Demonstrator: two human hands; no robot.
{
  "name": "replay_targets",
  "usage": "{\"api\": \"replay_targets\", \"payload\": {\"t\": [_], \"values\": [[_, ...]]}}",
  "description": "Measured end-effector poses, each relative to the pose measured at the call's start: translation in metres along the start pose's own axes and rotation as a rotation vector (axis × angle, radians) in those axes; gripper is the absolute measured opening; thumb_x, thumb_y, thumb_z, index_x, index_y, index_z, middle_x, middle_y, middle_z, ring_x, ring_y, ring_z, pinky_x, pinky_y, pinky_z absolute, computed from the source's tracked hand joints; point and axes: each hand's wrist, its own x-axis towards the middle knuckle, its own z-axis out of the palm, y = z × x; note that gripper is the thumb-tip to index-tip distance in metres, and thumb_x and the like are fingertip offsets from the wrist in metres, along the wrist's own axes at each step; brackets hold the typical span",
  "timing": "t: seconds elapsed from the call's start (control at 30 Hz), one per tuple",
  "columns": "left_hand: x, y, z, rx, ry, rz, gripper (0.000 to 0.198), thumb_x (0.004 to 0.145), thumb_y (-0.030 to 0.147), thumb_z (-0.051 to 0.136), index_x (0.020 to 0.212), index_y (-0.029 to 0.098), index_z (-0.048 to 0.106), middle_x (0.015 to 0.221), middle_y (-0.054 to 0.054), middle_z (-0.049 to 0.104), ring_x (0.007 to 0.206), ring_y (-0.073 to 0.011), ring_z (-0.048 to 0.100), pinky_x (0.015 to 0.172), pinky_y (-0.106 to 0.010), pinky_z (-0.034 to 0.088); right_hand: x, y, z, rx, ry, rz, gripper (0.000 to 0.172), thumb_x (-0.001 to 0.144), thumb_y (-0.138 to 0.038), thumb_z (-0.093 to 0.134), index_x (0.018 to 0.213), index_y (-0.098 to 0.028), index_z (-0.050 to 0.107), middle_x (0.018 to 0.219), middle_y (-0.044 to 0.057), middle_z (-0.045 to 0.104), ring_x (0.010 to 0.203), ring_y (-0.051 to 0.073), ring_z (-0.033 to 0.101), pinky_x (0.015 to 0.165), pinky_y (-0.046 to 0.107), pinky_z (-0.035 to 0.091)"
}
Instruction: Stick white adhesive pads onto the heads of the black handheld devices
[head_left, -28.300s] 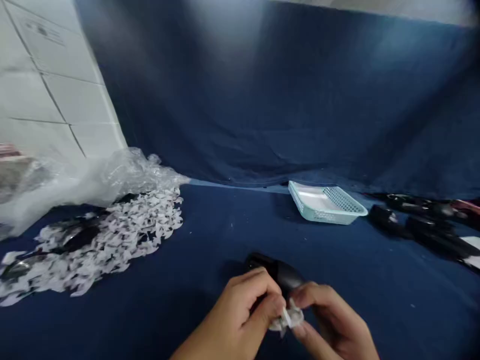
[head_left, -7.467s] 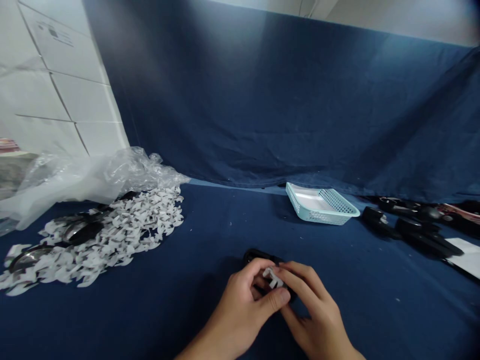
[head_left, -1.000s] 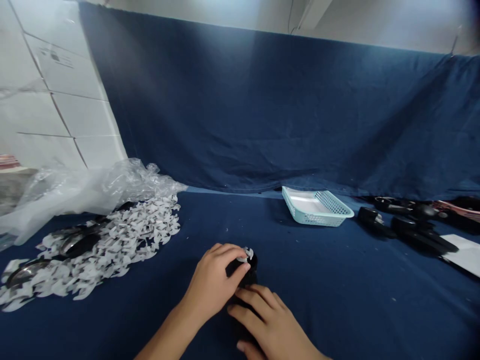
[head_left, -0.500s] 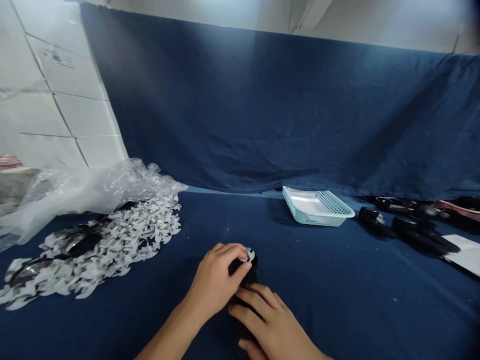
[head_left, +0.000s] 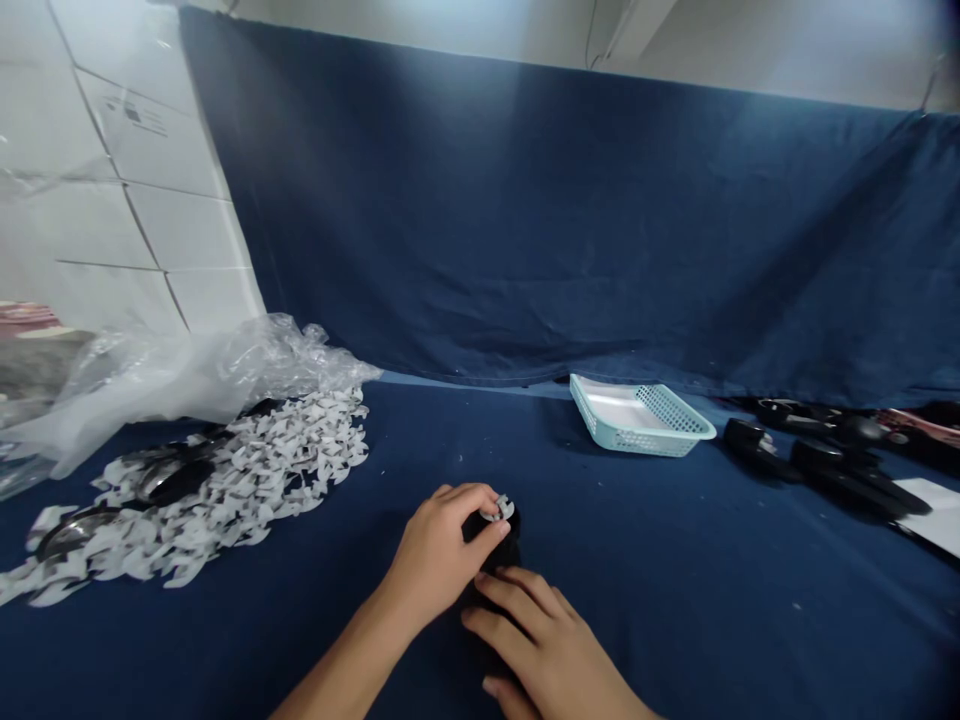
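Note:
Low in the middle of the head view, a black plastic part (head_left: 510, 548) lies on the blue cloth, mostly covered by my hands. My left hand (head_left: 435, 550) pinches a small grey plastic piece (head_left: 505, 508) between thumb and fingers at the far end of the black part. Closer to me, my right hand (head_left: 551, 640) has its fingers curled over the near end of the black part, gripping it. How the grey piece sits against the black part is hidden by the fingers.
A heap of small grey plastic pieces (head_left: 300, 460) with dark shiny parts lies left, beside clear plastic film (head_left: 277, 360). A light-blue basket (head_left: 652, 440) stands at the back. Several black parts (head_left: 847, 480) and a white sheet (head_left: 934, 510) lie right. White boxes (head_left: 202, 230) and a blue curtain (head_left: 525, 220) stand behind.
The whole view has shifted slightly, with things appearing a little further right. Both hands keep nearly the same hold on the black part and grey piece.

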Motion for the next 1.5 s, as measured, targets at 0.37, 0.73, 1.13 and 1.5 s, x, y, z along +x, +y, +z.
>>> {"api": "replay_targets", "payload": {"t": [0.37,0.73,1.13,1.5], "values": [[-0.002,0.004,0.014,-0.053,0.127,-0.010,0.007,0.085,0.021,0.059,0.080,0.024,0.059,0.097,0.003,0.070,0.089,-0.0202,0.061,0.086,-0.038,0.045,0.000,-0.002,-0.001,0.041,0.013,-0.007,0.055,0.084,-0.018,0.060,0.136,-0.029,0.046,0.141,0.004,0.052,0.127,0.030,0.045,0.101,0.050,0.048],[0.002,0.001,0.019,-0.241,0.117,-0.150,0.012,0.081,0.016,0.056,0.087,0.025,0.060,0.095,0.001,0.069,0.096,-0.0200,0.063,0.089,-0.035,0.045,-0.002,0.000,0.001,0.053,0.029,0.000,0.053,0.084,-0.021,0.060,0.135,-0.029,0.047,0.144,0.002,0.049,0.129,0.028,0.043,0.104,0.047,0.045],[0.003,-0.011,0.025,-0.453,0.016,-0.210,0.020,0.077,0.014,0.049,0.091,0.023,0.060,0.092,0.000,0.070,0.087,-0.0184,0.065,0.078,-0.029,0.047,-0.003,0.000,-0.001,0.038,0.022,0.013,0.051,0.086,-0.024,0.060,0.135,-0.029,0.048,0.145,0.003,0.049,0.129,0.029,0.044,0.103,0.048,0.046],[-0.006,0.005,0.011,-0.091,0.129,-0.055,0.028,0.079,0.021,0.062,0.107,0.026,0.059,0.099,-0.002,0.067,0.102,-0.0251,0.058,0.094,-0.044,0.041,-0.003,-0.001,-0.003,0.021,0.033,-0.010,0.052,0.086,-0.023,0.060,0.135,-0.031,0.047,0.143,0.001,0.051,0.128,0.028,0.046,0.099,0.046,0.050]]}}
